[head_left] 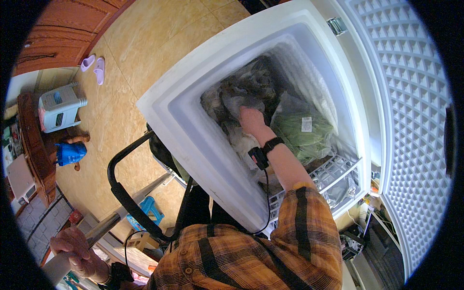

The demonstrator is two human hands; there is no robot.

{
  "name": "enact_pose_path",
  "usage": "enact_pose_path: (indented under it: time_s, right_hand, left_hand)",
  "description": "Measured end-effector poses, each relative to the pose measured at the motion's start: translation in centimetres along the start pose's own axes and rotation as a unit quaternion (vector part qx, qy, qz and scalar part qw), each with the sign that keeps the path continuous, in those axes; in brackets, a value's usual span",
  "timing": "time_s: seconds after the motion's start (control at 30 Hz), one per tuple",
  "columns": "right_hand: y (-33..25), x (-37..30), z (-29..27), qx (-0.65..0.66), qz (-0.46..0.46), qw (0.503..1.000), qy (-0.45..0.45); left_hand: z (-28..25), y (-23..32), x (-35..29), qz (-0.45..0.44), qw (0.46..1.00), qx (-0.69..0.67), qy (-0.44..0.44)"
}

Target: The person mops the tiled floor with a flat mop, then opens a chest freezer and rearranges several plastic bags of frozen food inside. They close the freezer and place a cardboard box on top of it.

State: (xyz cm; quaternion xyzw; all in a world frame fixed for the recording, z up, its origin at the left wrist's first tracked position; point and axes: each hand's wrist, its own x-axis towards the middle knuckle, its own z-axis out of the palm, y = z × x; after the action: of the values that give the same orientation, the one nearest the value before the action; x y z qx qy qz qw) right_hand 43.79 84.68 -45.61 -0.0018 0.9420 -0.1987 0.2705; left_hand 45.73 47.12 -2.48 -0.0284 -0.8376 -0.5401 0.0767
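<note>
Freezer (186, 79) stands open, its lid (406, 96) swung back along the right edge, and the right hand (252, 121) reaches down inside to a grey bag (241, 102) toward the far left edge. The right fingers curl down at that bag, touching it, but their tips are hidden, so I cannot tell how far they close or whether they have hold of it. The left hand (73, 251) wraps its fingers closed around a pole (107, 223), well outside the freezer's left corner. To do this well, I would gather a broad fold of plastic rather than a thin pinch, since frosty film may slip or tear, and work the bag loose gently before lifting, in case it sticks to its neighbours. The cable (268, 193) from the wrist device (258, 157) runs past the basket (340, 176) and should stay clear of it. Counted: one freezer, one lid, one grey bag under the hand, one green bag (299, 140) toward the right edge, one basket as far as shows at the near right corner, one pole, one cable; on the floor, two slippers (99, 71). Other bags lie too dark and tangled to count.
</note>
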Motion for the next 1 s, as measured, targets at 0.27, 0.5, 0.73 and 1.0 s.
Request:
enact_pose_path:
  time_s: [0.27,0.5,0.73,1.0]
  right_hand:
    - [0.6,3.0,1.2,-0.040,0.020,0.999,-0.021]
    - [1.4,1.4,2.7,-0.026,0.034,0.996,0.077]
    - [2.4,2.2,3.1,-0.033,0.021,0.998,0.051]
    - [2.9,5.7,7.6,0.497,0.110,0.856,0.089]
  left_hand:
    - [1.3,0.3,0.3,0.004,1.000,0.010,0.013]
    - [1.0,0.1,0.2,-0.003,1.000,0.009,-0.003]
    - [1.0,0.1,0.3,-0.001,1.000,0.008,-0.008]
    - [0.0,-0.4,0.1,0.023,1.000,0.004,-0.010]
